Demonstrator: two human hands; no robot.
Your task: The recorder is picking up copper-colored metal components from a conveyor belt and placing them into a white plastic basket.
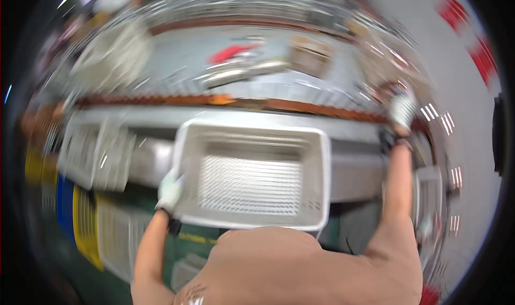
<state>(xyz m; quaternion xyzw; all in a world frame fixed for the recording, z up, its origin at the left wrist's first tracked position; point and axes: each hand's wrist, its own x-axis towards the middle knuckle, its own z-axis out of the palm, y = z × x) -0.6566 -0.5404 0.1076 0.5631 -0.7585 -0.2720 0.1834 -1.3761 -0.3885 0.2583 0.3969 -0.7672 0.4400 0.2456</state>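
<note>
Well, starting from the left, pale crates (80, 147) stand beyond the person's left arm, with a yellow crate (86, 227) below them. Now to the gloved left hand (170, 191): it's gripping the left side of the white basket (324, 181), so the basket lies directly to that hand's right, touching it. That's the key relation: left hand on, right hand well off.

And the basket itself? It sits straight in front of the belly, between the shirt (268, 257) and the bench (179, 53), open mouth facing up, slatted bottom showing. Its long axis runs left to right, roughly along the bench's brown edge (257, 104); neither end reads as a front.

Over on the bench, a red item (233, 53) lies left of a brown box (311, 56). Further right, the gloved right hand (402, 112) stretches out by clear plastic (394, 56), with the basket back toward the body and leftward from it. It's badly smeared there; I can't tell whether those fingers hold anything.
</note>
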